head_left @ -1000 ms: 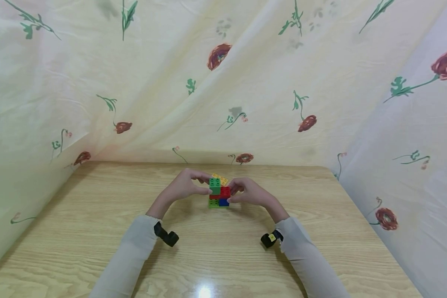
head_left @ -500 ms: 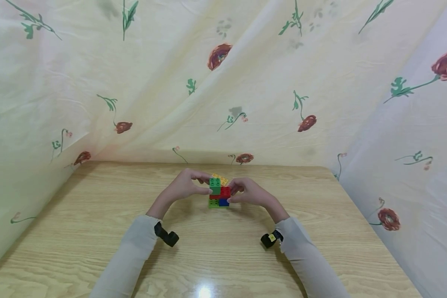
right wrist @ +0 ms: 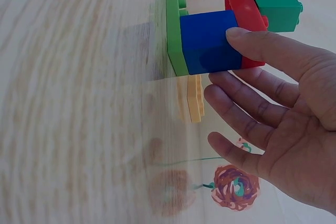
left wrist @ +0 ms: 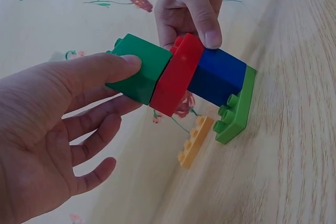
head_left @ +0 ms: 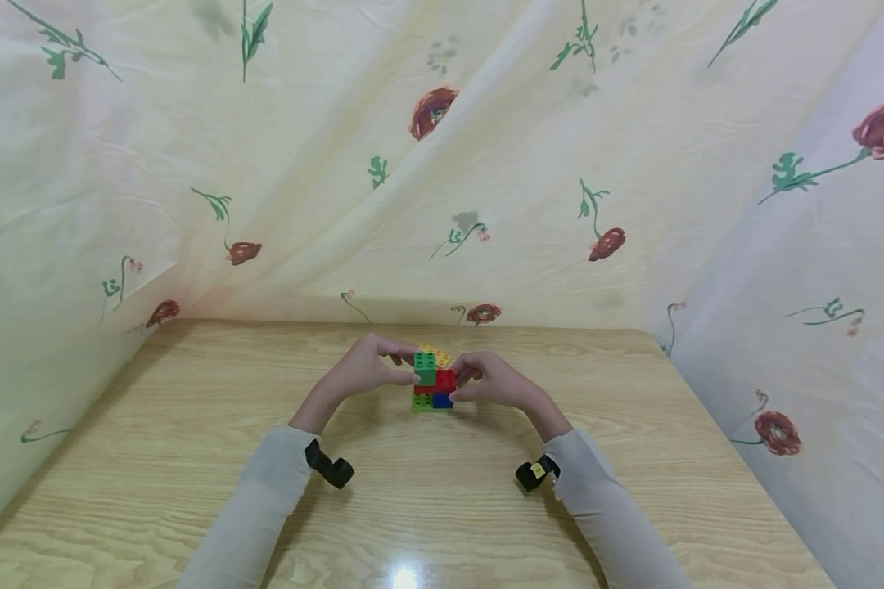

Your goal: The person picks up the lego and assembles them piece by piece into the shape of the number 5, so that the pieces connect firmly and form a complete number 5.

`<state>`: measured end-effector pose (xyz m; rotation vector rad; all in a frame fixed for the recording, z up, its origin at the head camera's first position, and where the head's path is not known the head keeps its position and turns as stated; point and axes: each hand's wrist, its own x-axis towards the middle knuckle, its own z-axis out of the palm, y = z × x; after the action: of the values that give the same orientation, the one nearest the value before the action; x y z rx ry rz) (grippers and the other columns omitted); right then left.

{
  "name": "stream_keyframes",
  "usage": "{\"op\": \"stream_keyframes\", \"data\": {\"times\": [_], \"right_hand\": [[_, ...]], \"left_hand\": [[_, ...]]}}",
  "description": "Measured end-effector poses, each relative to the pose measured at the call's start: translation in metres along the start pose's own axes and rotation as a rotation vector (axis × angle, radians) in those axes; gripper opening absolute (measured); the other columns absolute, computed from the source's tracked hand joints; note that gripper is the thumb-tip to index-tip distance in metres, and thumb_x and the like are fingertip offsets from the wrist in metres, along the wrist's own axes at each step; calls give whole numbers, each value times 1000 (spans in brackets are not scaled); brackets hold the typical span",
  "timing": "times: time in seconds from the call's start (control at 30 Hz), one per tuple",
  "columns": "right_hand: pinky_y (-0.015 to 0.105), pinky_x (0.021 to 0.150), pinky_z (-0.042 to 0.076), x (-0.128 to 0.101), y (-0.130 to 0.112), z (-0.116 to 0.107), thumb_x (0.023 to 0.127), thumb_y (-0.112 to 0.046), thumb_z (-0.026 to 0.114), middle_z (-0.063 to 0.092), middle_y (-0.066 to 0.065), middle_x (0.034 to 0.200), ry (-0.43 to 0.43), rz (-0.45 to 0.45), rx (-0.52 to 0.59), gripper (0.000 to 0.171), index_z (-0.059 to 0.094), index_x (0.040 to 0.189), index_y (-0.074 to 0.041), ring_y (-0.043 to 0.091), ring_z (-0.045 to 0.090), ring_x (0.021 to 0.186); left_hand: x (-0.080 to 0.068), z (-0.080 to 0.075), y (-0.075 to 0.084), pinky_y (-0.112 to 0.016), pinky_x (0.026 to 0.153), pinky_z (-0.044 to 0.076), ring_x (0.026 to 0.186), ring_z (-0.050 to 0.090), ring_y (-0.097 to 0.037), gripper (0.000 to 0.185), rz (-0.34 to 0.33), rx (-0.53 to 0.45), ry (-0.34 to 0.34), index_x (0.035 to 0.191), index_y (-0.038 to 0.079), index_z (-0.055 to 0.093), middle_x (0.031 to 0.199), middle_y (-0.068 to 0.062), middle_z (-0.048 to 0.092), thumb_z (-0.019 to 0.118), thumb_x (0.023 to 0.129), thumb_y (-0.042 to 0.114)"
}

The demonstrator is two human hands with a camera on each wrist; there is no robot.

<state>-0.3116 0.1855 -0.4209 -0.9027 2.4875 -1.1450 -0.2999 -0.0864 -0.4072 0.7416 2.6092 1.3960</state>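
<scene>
Wooden counter (head_left: 191,458) nearest the camera, both sleeves coming in over its front edge. Mid-counter sits the brick stack (head_left: 433,383), used as reference: light-green plate (left wrist: 236,109) at the base on the counter, blue brick (left wrist: 218,74) on it, red brick (left wrist: 177,77) above, dark-green brick (left wrist: 139,66) on top. Left hand (head_left: 361,370) on the stack's left, thumb and fingers pinching the dark-green brick. Right hand (head_left: 489,380) on the stack's right, thumb pressed on the blue/red bricks, other fingers loosely spread behind, so clamped on that lower part. Just behind the stack, a yellow plate (left wrist: 195,141). Beyond it, floral curtain (head_left: 442,164) as backdrop.
</scene>
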Motion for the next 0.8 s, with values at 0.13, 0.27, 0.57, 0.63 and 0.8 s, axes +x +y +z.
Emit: {"op": "stream_keyframes", "data": {"times": [0.13,0.27,0.57,0.63,0.8], "right_hand": [[45,96,53,-1,0,0,90,-13,77,74,15,109,2,0,6,27,69,113,-1,26,69,101],[43,96,53,-1,-1,0,90,-13,77,74,14,109,0,2,5,27,69,113,-1,25,69,101],[42,96,53,0,0,-1,91,-15,77,74,10,106,-4,-3,2,25,69,111,-3,20,69,99],[42,96,53,0,0,-1,90,-15,77,75,8,106,-4,8,3,24,70,111,-5,18,69,98],[42,96,52,0,-1,-1,90,-14,77,74,6,105,-3,16,4,23,70,110,-6,17,68,98]], "left_hand": [[-1,0,1,-44,93,52,107,64,-24,41,4,13,-6,124,13,75,121,-5,75,83,86,26],[0,0,1,-36,85,52,106,63,-26,41,9,16,-13,125,12,75,118,-5,76,83,86,25],[1,0,0,-32,78,51,100,62,-22,42,5,31,-18,125,13,74,116,-4,76,83,86,26],[1,0,0,-31,76,50,95,61,-20,42,4,28,-20,125,12,74,113,-5,76,83,86,26],[2,0,0,-30,69,49,84,59,-18,43,1,28,-27,126,10,73,106,-6,77,83,86,24]]}}
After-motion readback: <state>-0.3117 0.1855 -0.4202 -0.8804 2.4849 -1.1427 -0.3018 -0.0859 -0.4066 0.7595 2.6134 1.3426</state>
